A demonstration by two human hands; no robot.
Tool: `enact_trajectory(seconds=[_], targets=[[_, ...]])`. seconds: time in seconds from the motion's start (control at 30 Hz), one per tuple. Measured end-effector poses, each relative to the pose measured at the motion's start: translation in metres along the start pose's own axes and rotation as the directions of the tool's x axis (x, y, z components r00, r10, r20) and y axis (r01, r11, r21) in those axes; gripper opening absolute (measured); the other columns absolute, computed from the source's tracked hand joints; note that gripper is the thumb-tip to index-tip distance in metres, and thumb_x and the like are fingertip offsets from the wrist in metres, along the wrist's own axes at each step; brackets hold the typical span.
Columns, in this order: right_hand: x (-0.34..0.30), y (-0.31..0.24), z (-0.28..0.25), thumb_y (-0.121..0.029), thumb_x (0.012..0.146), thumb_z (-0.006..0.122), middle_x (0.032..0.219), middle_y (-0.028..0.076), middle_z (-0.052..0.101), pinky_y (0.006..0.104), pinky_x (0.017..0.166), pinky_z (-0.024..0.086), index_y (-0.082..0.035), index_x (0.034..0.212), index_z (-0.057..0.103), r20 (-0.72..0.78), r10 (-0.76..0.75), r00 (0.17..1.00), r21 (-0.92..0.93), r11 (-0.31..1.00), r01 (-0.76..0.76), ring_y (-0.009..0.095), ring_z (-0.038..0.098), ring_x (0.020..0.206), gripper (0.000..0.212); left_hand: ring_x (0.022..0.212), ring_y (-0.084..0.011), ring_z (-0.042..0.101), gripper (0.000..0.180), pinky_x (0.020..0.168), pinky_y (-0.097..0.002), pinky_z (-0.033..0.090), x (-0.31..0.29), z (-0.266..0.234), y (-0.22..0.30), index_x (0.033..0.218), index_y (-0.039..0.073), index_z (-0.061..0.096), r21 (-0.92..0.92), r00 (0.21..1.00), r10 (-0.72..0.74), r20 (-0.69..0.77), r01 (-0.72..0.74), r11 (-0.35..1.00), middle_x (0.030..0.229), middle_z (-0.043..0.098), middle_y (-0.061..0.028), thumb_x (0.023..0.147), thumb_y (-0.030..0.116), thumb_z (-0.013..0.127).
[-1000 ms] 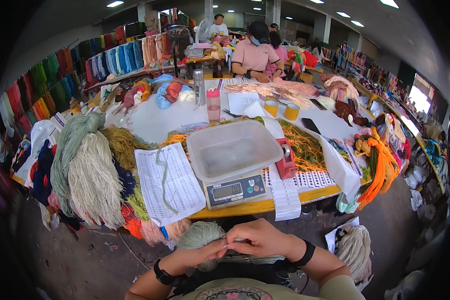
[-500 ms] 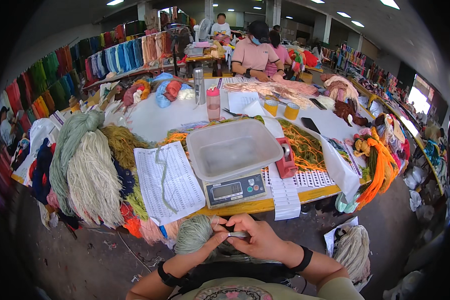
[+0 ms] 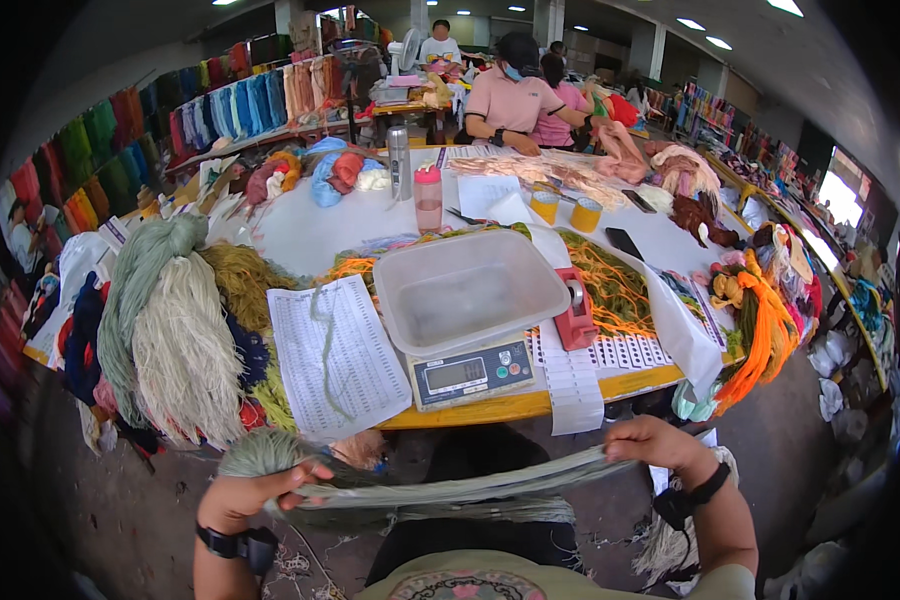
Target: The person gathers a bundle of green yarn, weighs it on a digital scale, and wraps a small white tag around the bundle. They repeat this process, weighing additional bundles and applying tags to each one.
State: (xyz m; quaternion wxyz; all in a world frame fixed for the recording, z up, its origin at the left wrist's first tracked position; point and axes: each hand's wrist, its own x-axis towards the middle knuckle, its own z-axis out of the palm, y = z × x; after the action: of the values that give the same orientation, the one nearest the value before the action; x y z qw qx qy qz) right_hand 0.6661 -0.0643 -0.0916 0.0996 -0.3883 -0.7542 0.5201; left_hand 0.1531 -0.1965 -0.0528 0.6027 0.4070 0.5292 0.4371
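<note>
A skein of grey-green yarn [image 3: 470,488] is drawn out nearly level across my lap. At its right end, my right hand [image 3: 658,440] is closed on the strands. My left hand [image 3: 270,490] grips the left end, its fingers curled about the yarn beside a thick rounded bundle of the same colour [image 3: 260,452]. More grey-green strands hang just below the stretched length. Beyond my hands, a digital scale [image 3: 470,376] at the table's near edge carries a translucent plastic tub [image 3: 470,345].
Left of the scale lies a printed sheet [image 3: 305,385] with a green strand on it. A red tape dispenser [image 3: 575,318] stands right of the tub. Large yarn hanks [image 3: 185,340] drape over the table's left end, orange yarn [image 3: 760,320] over the right. A co-worker [image 3: 515,100] handles pinkish yarn across the table.
My hands were close together by the bundle; now they are wide apart, with the yarn stretched between them. The right hand moved right, the left hand left. The co-worker's arm reaches out with pinkish yarn.
</note>
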Motion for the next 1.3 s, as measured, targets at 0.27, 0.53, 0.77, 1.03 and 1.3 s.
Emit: enact_trajectory(seconds=[0.27, 0.53, 0.77, 1.03, 1.3], targets=[[-0.068, 0.124, 0.028, -0.034, 0.089, 0.063, 0.093, 0.007, 0.070, 0.0365, 0.081, 0.049, -0.007, 0.098, 0.069, 0.079, 0.432, 0.898, -0.560, 0.765, -0.318, 0.025, 0.065, 0.087, 0.029, 0.074, -0.0149, 0.067, 0.021, 0.063, -0.0264, 0.048, -0.043, -0.083, -0.023, 0.107, -0.003, 0.064, 0.172, 0.935, 0.092, -0.342, -0.035, 0.985, 0.090, 0.071, -0.0099, 0.087, 0.004, 0.062], [0.047, -0.048, 0.075, -0.008, 0.082, 0.067, 0.089, 0.011, 0.061, 0.0403, 0.072, 0.050, -0.006, 0.088, 0.062, -0.119, -0.449, 0.886, -0.551, 0.772, 0.317, 0.032, 0.062, 0.082, 0.008, 0.100, -0.0199, 0.058, 0.059, 0.071, -0.0263, 0.046, -0.013, 0.013, 0.000, 0.126, 0.000, 0.053, 0.009, 0.857, 0.476, -0.199, -0.484, 0.875, 0.126, 0.058, -0.0132, 0.086, 0.039, 0.068], [0.116, -0.181, 0.133, -0.008, 0.086, 0.069, 0.090, 0.002, 0.054, 0.0261, 0.061, 0.045, -0.004, 0.095, 0.058, -0.304, -0.582, 0.754, 0.085, 0.772, 0.630, 0.011, 0.054, 0.073, 0.014, 0.145, -0.0324, 0.019, 0.117, 0.109, -0.0492, 0.035, 0.026, 0.084, 0.033, 0.150, 0.000, 0.021, -0.148, 0.802, 0.559, 0.211, -0.539, 0.829, 0.160, 0.010, -0.0107, 0.071, 0.077, 0.057], [0.136, -0.162, 0.137, -0.011, 0.093, 0.061, 0.079, -0.001, 0.052, 0.0205, 0.054, 0.037, -0.004, 0.093, 0.053, -0.127, -0.379, 0.916, 0.345, 0.849, 0.400, 0.003, 0.047, 0.062, 0.011, 0.123, -0.0189, 0.051, 0.071, 0.105, -0.0368, 0.039, 0.041, 0.081, -0.003, 0.143, 0.000, 0.040, -0.400, 0.859, 0.490, 0.148, -0.401, 0.824, 0.136, 0.052, -0.0109, 0.093, 0.047, 0.059], [0.140, -0.152, 0.136, -0.012, 0.094, 0.061, 0.079, -0.003, 0.055, 0.0188, 0.056, 0.036, -0.005, 0.104, 0.054, -0.172, -0.340, 0.925, 0.375, 0.845, 0.380, 0.000, 0.043, 0.064, 0.014, 0.111, -0.0125, 0.054, 0.062, 0.101, -0.0297, 0.040, 0.051, 0.090, -0.008, 0.141, 0.001, 0.043, -0.105, 0.880, 0.474, -0.022, -0.474, 0.874, 0.124, 0.057, -0.0054, 0.088, 0.015, 0.072]])
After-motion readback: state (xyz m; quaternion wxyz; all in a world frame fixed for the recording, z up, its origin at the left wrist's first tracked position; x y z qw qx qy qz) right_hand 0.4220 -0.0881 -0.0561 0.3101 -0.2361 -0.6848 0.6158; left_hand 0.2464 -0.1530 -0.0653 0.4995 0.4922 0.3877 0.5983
